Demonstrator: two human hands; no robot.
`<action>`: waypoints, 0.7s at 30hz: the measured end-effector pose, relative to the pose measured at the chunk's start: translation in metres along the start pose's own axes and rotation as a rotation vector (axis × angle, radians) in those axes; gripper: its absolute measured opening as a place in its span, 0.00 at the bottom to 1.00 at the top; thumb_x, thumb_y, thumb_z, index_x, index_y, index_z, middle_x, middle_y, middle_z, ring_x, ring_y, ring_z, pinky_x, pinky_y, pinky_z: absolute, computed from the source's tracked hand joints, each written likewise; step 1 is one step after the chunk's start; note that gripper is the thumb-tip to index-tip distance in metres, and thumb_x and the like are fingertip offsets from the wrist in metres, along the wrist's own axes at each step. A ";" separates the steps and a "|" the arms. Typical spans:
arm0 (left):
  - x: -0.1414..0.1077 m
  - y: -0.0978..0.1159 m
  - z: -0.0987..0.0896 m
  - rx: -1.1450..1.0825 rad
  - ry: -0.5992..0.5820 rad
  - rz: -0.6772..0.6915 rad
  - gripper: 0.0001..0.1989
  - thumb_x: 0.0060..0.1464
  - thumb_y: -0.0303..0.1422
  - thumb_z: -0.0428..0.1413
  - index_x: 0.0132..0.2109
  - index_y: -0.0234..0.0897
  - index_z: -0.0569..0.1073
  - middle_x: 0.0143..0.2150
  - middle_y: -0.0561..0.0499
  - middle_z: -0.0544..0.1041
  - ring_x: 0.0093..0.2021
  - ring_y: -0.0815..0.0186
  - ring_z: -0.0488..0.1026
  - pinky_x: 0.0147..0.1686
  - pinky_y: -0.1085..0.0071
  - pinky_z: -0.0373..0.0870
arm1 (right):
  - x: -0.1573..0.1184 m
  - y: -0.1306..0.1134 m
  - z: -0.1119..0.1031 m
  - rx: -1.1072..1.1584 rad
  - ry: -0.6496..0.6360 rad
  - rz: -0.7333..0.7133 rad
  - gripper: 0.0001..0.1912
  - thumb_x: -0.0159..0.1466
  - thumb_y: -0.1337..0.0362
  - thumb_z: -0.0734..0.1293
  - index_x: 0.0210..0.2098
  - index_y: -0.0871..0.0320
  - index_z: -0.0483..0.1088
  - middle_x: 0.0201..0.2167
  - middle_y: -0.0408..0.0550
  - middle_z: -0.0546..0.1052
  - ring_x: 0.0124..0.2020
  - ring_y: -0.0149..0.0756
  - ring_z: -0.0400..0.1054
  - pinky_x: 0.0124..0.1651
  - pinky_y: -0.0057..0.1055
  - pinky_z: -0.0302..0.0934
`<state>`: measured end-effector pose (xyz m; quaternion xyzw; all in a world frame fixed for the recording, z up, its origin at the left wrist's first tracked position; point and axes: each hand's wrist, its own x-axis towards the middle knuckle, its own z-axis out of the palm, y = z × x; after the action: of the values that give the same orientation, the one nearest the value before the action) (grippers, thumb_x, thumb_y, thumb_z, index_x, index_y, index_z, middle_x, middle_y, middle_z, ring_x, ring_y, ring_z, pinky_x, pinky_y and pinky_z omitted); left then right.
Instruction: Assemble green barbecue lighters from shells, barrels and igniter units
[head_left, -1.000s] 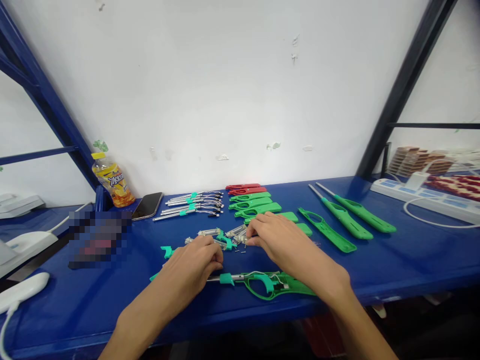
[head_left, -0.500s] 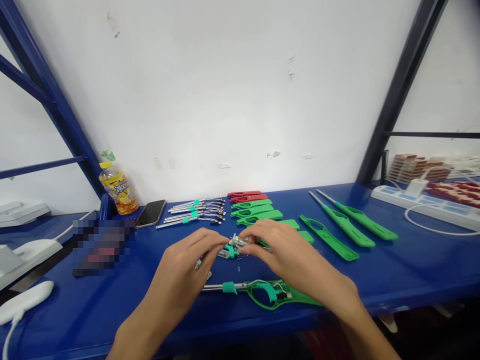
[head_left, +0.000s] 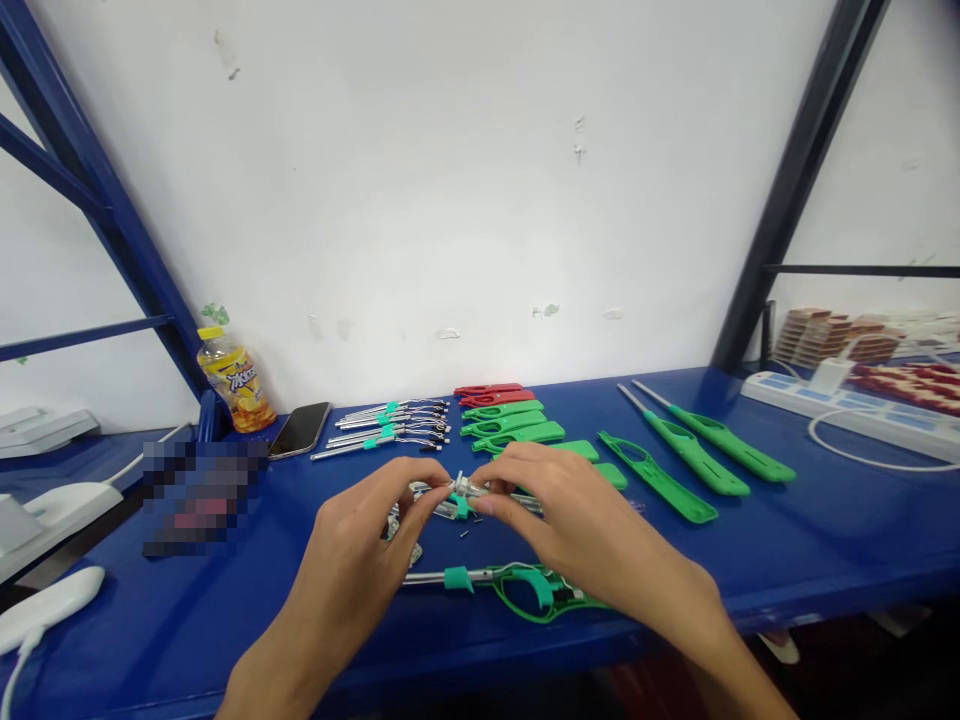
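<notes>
Between my hands is a small clear plastic part [head_left: 466, 487] with a whitish fitting at its left end. My right hand [head_left: 559, 505] pinches its body between thumb and fingers. My left hand [head_left: 360, 535] has thumb and forefinger pressed together at the fitting. Below them lies an open green lighter shell half [head_left: 510, 600] bearing a metal tube [head_left: 426, 578], a teal trigger [head_left: 538, 588] and wires. More clear and teal parts [head_left: 459, 508] lie behind my fingers, partly hidden. A tiny metal pin [head_left: 464, 534] rests on the blue table [head_left: 315, 620].
Several metal rods with wires [head_left: 386, 430] lie at the back. Red shells [head_left: 491, 396] and green shells [head_left: 517, 432] sit beside them. Long green lighters [head_left: 697, 450] and a power strip [head_left: 855, 410] are rightward; a phone [head_left: 300, 430] and bottle [head_left: 238, 380] stand leftward.
The clear part has turned to lie more level, and its fitting now meets my left fingertips. The tiny pin on the table has shifted slightly left and changed its angle.
</notes>
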<state>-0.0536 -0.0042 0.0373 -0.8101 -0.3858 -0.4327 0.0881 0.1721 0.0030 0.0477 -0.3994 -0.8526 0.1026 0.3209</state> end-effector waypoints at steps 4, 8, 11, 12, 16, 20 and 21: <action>0.000 0.001 0.000 0.015 0.001 0.008 0.07 0.67 0.26 0.57 0.45 0.45 0.74 0.29 0.63 0.73 0.19 0.75 0.61 0.22 0.80 0.63 | 0.000 -0.001 -0.001 0.003 -0.012 -0.004 0.10 0.77 0.58 0.66 0.49 0.50 0.80 0.41 0.43 0.82 0.43 0.37 0.75 0.47 0.35 0.64; -0.001 0.002 0.001 0.027 0.003 0.006 0.06 0.68 0.26 0.56 0.45 0.45 0.74 0.29 0.62 0.73 0.20 0.75 0.60 0.23 0.79 0.63 | 0.000 -0.001 0.001 0.012 -0.018 -0.020 0.11 0.78 0.58 0.65 0.47 0.50 0.80 0.41 0.42 0.82 0.43 0.37 0.75 0.48 0.35 0.63; -0.001 0.001 0.001 0.032 0.006 0.005 0.06 0.68 0.26 0.56 0.45 0.44 0.74 0.29 0.62 0.73 0.20 0.75 0.60 0.22 0.79 0.62 | 0.000 -0.001 0.002 0.014 -0.013 -0.006 0.10 0.77 0.58 0.66 0.49 0.50 0.80 0.41 0.43 0.81 0.42 0.36 0.75 0.47 0.36 0.63; -0.001 0.001 0.001 0.033 0.005 0.005 0.06 0.68 0.26 0.56 0.45 0.44 0.74 0.30 0.62 0.73 0.20 0.74 0.60 0.22 0.79 0.62 | 0.000 -0.001 0.002 0.012 -0.010 0.001 0.10 0.77 0.58 0.66 0.49 0.50 0.80 0.41 0.43 0.81 0.41 0.36 0.75 0.47 0.36 0.63; -0.001 0.000 0.001 0.040 -0.011 0.005 0.06 0.68 0.26 0.56 0.46 0.45 0.74 0.30 0.62 0.74 0.20 0.74 0.61 0.23 0.79 0.63 | 0.000 -0.001 0.002 0.015 0.008 0.016 0.10 0.78 0.59 0.65 0.49 0.51 0.80 0.40 0.43 0.81 0.41 0.36 0.75 0.47 0.36 0.63; -0.002 0.000 0.002 0.047 -0.018 0.006 0.06 0.68 0.27 0.57 0.46 0.45 0.73 0.32 0.61 0.75 0.20 0.74 0.61 0.24 0.78 0.62 | 0.000 -0.002 0.002 0.017 -0.006 0.007 0.10 0.78 0.59 0.65 0.49 0.51 0.79 0.40 0.43 0.81 0.41 0.36 0.74 0.46 0.36 0.63; -0.002 -0.001 0.002 0.048 -0.017 0.007 0.06 0.68 0.27 0.57 0.46 0.45 0.73 0.32 0.61 0.76 0.20 0.74 0.61 0.24 0.78 0.62 | 0.000 -0.002 0.002 0.018 -0.009 0.004 0.11 0.78 0.58 0.65 0.49 0.51 0.79 0.40 0.42 0.81 0.41 0.36 0.74 0.46 0.36 0.63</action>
<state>-0.0532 -0.0039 0.0344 -0.8127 -0.3941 -0.4160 0.1056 0.1693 0.0017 0.0474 -0.3978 -0.8522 0.1128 0.3206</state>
